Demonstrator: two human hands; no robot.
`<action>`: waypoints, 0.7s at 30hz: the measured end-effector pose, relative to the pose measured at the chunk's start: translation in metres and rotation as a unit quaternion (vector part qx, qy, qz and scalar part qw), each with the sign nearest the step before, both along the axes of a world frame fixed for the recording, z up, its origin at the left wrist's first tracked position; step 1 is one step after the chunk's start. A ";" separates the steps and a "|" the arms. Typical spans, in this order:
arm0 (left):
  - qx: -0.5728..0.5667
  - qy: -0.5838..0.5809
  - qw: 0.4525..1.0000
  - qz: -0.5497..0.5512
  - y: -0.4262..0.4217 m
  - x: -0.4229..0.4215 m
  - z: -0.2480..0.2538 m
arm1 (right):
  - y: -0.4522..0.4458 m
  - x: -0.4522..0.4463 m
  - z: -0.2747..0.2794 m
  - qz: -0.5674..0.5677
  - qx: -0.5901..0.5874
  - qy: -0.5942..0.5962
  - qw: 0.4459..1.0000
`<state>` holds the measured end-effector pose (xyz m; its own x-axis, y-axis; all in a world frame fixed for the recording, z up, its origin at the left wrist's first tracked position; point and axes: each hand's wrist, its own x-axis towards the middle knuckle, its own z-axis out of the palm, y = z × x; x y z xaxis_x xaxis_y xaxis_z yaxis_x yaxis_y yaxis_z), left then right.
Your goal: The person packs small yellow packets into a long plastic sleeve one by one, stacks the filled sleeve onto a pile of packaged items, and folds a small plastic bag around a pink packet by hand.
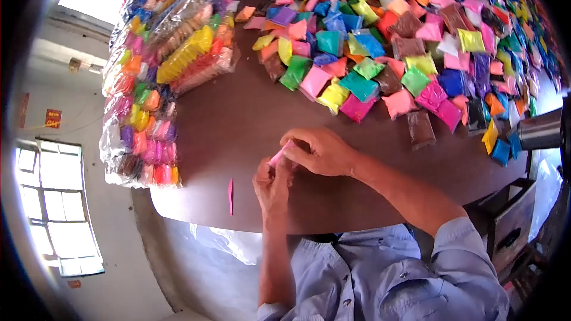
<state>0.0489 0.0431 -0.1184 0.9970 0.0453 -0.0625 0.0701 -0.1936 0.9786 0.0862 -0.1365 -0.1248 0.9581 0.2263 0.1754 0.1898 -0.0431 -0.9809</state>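
Both of my hands meet over the near part of the brown table (205, 142). Between them is a small pink packet (278, 157), mostly covered by fingers. My left hand (273, 185) grips it from below, fingers closed. From the right, my right hand (324, 151) pinches the packet's upper end with thumb and forefinger. A thin, flat magenta strip (231, 197) lies on the table left of my left hand, apart from it.
A heap of small colourful packets (363, 41) covers the far and right side. Stacked clear bags of packets (140, 119) line the left edge. A dark cylinder (540, 131) juts in at right, above a wooden drawer (511, 220).
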 end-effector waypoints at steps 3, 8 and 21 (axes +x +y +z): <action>0.005 0.010 1.000 0.019 -0.001 0.000 0.002 | 0.002 0.006 -0.009 0.019 0.030 -0.002 0.999; 0.017 0.025 1.000 0.003 0.000 0.000 0.004 | 0.002 0.007 -0.012 -0.012 0.122 0.052 0.991; -0.062 -0.019 0.998 0.027 0.004 0.005 -0.003 | -0.007 0.015 -0.011 0.072 -0.011 -0.007 0.997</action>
<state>0.0537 0.0475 -0.1216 0.9951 0.0929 -0.0336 0.0400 -0.0680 0.9969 0.1015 -0.1432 -0.1362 0.9131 0.3650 0.1818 0.2092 -0.0367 -0.9772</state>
